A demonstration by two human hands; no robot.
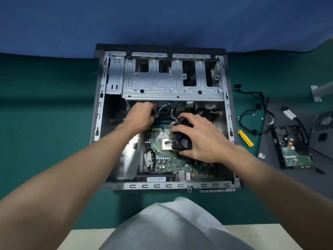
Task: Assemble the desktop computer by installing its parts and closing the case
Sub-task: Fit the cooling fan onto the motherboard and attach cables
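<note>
**Grey cloth in the foreground, fan going in beyond it**

Grey cloth (173, 224) fills the near edge, and past it both arms reach into the open case (162, 185), which lies flat on the green mat.

Left hand (142, 116) first: its fingers are curled and pinch the end of the fan's cable (167, 109) near the top of the board (167, 163), though blur softens the detail. Move right and there's the bare chip (166, 144), shiny and uncovered. Just beside it the fan (182, 141) is tipped up on edge, with the right hand (201, 138) wrapped over it and gripping its frame.

My call on doing this well:
- Seat that plug squarely on its header before anything else.
- Lay the slack wires clear of the blades.
- Lower the fan level onto the chip rather than sliding it across.
- Press evenly.

Now the count:
- One case, one board, one chip, one fan, one fan cable.
- Out on the right, one yellow screwdriver (246, 138), one loose black harness (252, 112) and one drive (292, 147), all well apart from the case.
</note>
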